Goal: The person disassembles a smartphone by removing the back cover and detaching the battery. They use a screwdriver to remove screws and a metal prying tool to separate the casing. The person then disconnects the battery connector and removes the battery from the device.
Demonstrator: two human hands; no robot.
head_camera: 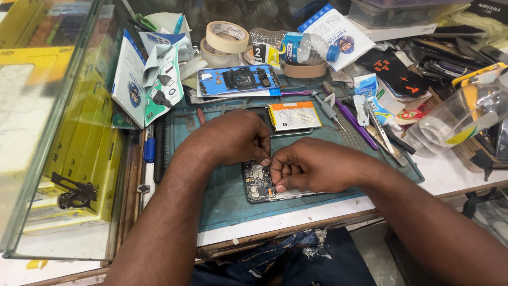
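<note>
Both hands met over the opened phone (pixel 259 182) on the teal mat (pixel 222 201) (desk edge nearby). The left hand (pixel 233 139) and right hand (pixel 309 170) each pinched something tiny at its top, steadying it; a battery (pixel 294 116) lay behind.

mat (pixel 222 196): showing teal green
phone frame (pixel 238 80): showing bright blue
battery (pixel 293 115): showing white with orange band
boxes (pixel 79 132): showing yellow
tape rolls (pixel 226 37): showing beige
screwdriver (pixel 355 123): showing purple

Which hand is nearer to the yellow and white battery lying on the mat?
The left hand. It lies just below and left of the battery, with little mat between them. The right hand is lower on the mat, over the opened phone.
</note>
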